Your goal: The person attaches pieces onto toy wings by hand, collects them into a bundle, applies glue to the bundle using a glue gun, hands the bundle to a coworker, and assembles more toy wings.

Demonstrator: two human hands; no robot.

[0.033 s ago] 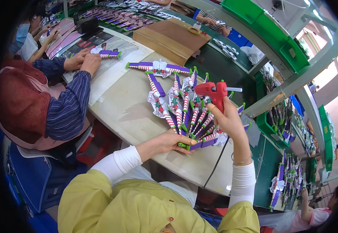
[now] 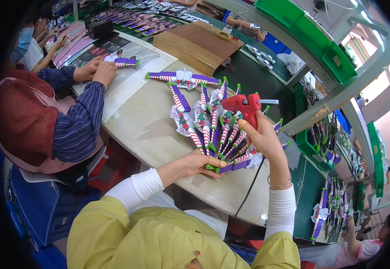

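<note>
Right hand [image 2: 263, 136] curls fingers round a red glue gun [image 2: 244, 106]; left hand [image 2: 192, 163] pinches a striped wing [image 2: 241, 159]; bare tabletop [image 2: 143, 127] left; overlapping winged toys [image 2: 202, 114] partly hidden.

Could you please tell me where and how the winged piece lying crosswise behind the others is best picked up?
I would pinch the outer end of the left wing of that winged piece, coming from the left: this slim end reaches past the other pieces over bare tabletop, while the right wing ends close to them. The white middle looks bulkier.
</note>
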